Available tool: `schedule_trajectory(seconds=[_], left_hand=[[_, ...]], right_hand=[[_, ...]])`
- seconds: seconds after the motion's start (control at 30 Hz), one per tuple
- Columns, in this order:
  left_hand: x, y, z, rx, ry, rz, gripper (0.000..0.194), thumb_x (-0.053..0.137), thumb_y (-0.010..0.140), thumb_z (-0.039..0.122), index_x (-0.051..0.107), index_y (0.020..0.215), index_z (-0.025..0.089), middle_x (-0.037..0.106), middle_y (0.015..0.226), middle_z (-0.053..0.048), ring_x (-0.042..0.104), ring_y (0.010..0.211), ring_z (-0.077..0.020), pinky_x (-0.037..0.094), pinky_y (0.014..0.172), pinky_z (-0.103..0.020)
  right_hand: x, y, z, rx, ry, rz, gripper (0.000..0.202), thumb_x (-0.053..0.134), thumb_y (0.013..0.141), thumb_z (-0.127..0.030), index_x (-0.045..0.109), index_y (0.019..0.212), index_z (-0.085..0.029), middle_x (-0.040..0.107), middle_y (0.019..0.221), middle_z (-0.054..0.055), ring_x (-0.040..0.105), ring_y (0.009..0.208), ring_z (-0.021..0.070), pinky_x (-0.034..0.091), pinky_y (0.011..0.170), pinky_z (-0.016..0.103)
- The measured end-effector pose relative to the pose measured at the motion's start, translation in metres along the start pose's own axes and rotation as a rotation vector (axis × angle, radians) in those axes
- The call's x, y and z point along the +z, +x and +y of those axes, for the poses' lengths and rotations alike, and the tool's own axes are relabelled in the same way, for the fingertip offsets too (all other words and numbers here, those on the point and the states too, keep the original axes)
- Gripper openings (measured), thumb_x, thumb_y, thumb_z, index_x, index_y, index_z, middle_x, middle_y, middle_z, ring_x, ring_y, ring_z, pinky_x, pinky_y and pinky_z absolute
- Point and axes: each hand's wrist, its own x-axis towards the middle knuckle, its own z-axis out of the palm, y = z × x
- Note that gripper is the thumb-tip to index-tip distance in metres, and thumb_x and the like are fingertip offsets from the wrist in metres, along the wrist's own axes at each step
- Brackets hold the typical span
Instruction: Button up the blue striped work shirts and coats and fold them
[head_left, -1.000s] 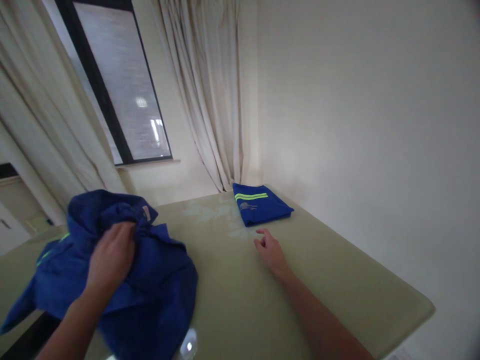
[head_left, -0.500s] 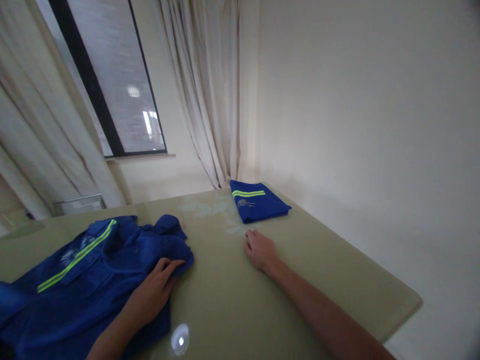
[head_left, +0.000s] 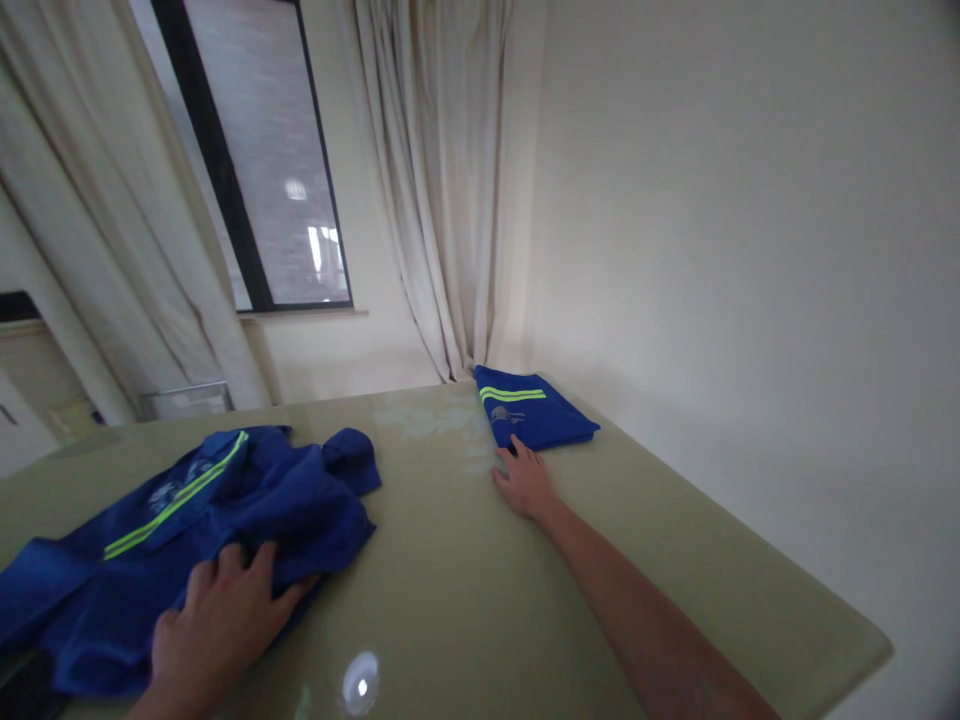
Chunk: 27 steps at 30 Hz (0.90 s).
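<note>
A rumpled blue work shirt (head_left: 300, 500) with a yellow-green stripe and a pale print lies on the left part of the table. My left hand (head_left: 217, 610) rests on its near side, fingers spread over the cloth. Farther back on the right is a flat, folded blue garment (head_left: 555, 415) with two short yellow-green stripes and a grey print. At its near edge is my right hand (head_left: 525, 482), its fingers apart and the fingertips at or just over the cloth; whether they press on it I cannot tell.
The pale green table (head_left: 450, 580) has a glossy top with a bright light reflection near the front. Its right edge runs diagonally beside a white wall (head_left: 735, 250). Beige curtains (head_left: 457, 200) and a dark-framed window (head_left: 277, 150) stand behind.
My left hand has moved left and nearer, from the shirt's right edge to its near side, its fingers spreading. My right hand has opened and reached the folded garment. The view has shifted slightly.
</note>
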Motion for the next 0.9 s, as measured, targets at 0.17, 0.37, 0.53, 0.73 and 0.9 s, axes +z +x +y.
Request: schedule_trajectory(seconds=[0.17,0.37,0.53,0.73,0.9], left_hand=[[0.028,0.018,-0.016,-0.153,0.066,-0.053,0.071,0.044,0.086,0.059,0.053,0.14,0.013,0.052,0.141,-0.028,0.049,0.13,-0.0542,0.047,0.094,-0.071],[0.048,0.064,-0.021,0.123,-0.227,-0.059,0.064,0.046,0.083,0.025,0.046,0.146,0.011,0.056,0.146,-0.017,0.055,0.134,-0.0298,0.044,0.113,-0.042],[0.026,0.043,0.005,-0.052,-0.046,0.179,0.06,0.053,0.089,0.032,0.046,0.147,0.015,0.053,0.139,-0.022,0.053,0.126,-0.0413,0.046,0.101,-0.056],[0.022,0.015,0.043,0.345,-0.129,-0.091,0.045,0.043,0.099,0.05,0.062,0.133,0.027,0.063,0.133,-0.009,0.058,0.121,-0.0321,0.045,0.103,-0.047],[0.034,0.024,0.045,-0.073,0.04,0.054,0.057,0.031,0.102,0.038,0.055,0.134,-0.002,0.059,0.134,-0.029,0.057,0.122,-0.0417,0.04,0.105,-0.054]], right_hand=[[-0.001,-0.002,-0.002,-0.006,-0.018,0.032,0.046,0.052,0.097,-0.04,0.061,0.138,-0.021,0.036,0.161,0.018,0.044,0.14,0.0322,0.03,0.112,0.045],[0.0,0.0,-0.001,-0.023,-0.029,0.034,0.045,0.051,0.098,-0.039,0.063,0.137,-0.02,0.039,0.16,0.019,0.046,0.138,0.0334,0.032,0.111,0.046],[-0.001,0.001,0.0,-0.028,-0.033,0.028,0.046,0.052,0.098,-0.039,0.062,0.139,-0.02,0.041,0.159,0.018,0.047,0.137,0.0335,0.032,0.111,0.046],[-0.006,0.003,-0.001,-0.045,-0.025,0.021,0.044,0.051,0.097,-0.037,0.066,0.135,-0.019,0.049,0.153,0.019,0.049,0.134,0.0335,0.035,0.109,0.047],[-0.016,-0.008,-0.011,-0.097,-0.018,0.026,0.036,0.052,0.095,-0.028,0.073,0.123,-0.021,0.064,0.138,0.015,0.058,0.124,0.0299,0.04,0.104,0.043]])
